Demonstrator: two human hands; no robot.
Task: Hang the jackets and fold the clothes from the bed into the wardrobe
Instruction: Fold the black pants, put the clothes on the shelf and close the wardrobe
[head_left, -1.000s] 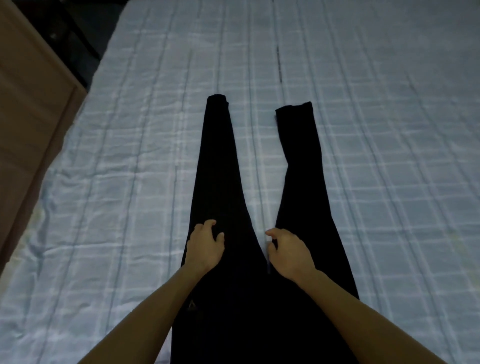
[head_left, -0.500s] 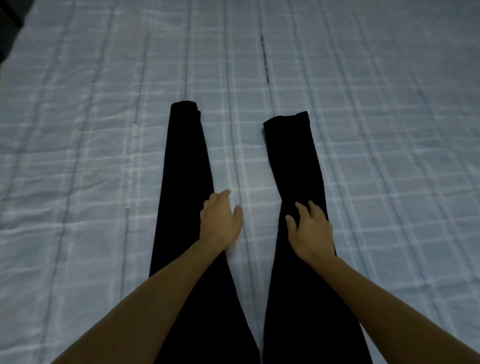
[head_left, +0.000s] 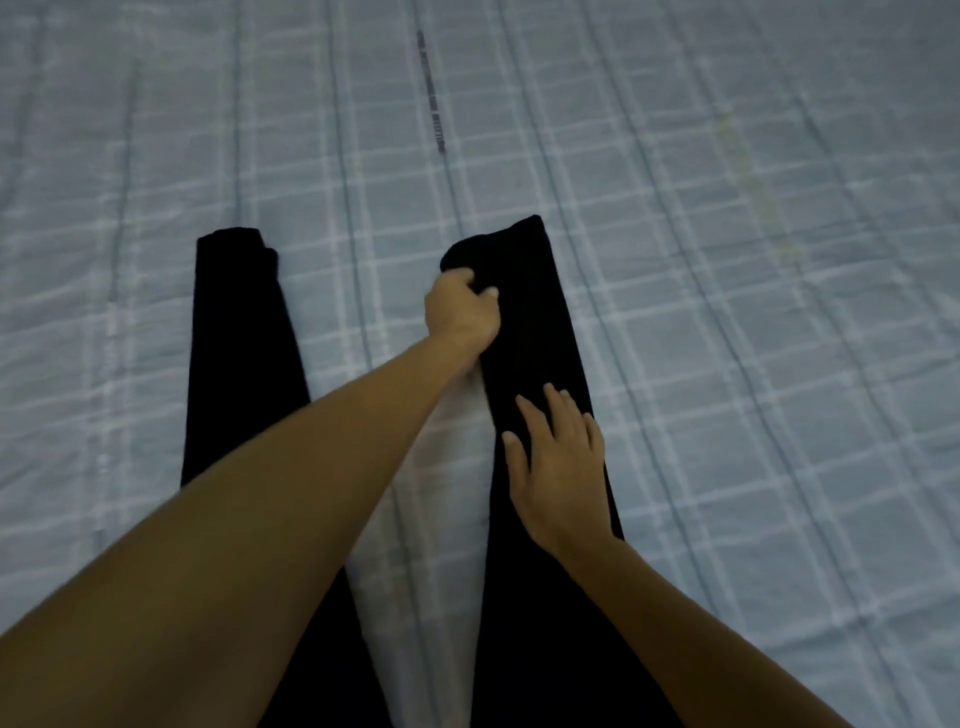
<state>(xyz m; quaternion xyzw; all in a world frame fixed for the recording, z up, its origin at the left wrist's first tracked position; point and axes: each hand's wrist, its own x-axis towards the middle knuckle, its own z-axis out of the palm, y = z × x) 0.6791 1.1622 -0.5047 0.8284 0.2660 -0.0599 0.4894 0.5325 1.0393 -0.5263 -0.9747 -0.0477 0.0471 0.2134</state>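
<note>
Fingers and thumb of the left hand (head_left: 461, 312) curl round a bunch of dark cloth at the inner edge of one trouser leg, just short of its cuff (head_left: 519, 236), the forearm reaching across from the lower left. Nearer the body, the right hand (head_left: 558, 467) lies flat on the same leg, fingers straight and spread, pressing it to the bed (head_left: 727, 322). Both hands work the black trousers (head_left: 543, 338), which lie lengthwise on the pale checked cover with the legs parted. The other leg (head_left: 234, 353) is untouched, well apart to the left.

By my reading, folding of this garment has barely begun: one leg is gathered to be laid over its twin, no fold is made, and neither wardrobe nor jackets are in view.
</note>
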